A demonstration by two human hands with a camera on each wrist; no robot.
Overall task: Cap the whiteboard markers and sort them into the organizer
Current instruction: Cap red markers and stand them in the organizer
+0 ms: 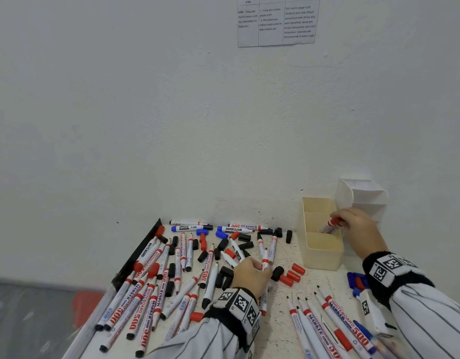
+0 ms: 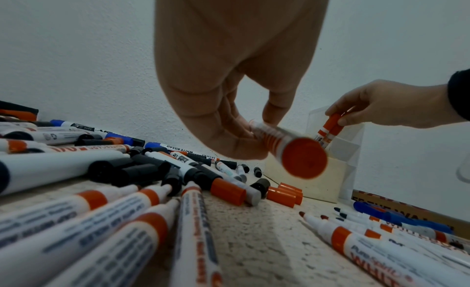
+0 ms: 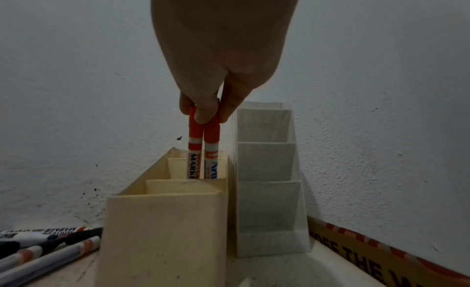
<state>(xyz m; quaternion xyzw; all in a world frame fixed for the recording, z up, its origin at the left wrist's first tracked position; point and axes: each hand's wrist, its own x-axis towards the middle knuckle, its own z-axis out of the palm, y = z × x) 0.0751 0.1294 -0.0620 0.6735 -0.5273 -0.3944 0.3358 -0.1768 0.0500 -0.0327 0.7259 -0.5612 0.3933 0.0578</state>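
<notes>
My right hand [image 1: 353, 224] [image 3: 203, 110] pinches two red-capped markers [image 3: 203, 142] [image 2: 330, 128] by their caps, upright, with their lower ends inside the middle compartment of the cream organizer [image 1: 324, 252] [image 3: 162, 227]. My left hand [image 1: 249, 275] [image 2: 229, 130] holds a red whiteboard marker [image 2: 284, 146] [image 1: 265, 263] just above the table, its flat red end toward the left wrist camera. Its tip is hidden by my fingers. Many uncapped markers [image 1: 151, 299] and loose black and red caps [image 1: 292, 275] lie scattered on the speckled table [image 1: 278, 301].
A white tiered organizer [image 1: 363, 200] [image 3: 267, 201] stands right of the cream one, against the wall. More uncapped markers [image 1: 327, 325] lie near the front right, with blue ones [image 1: 355, 281] by my right wrist. A dark strip [image 1: 135, 257] edges the table's left side.
</notes>
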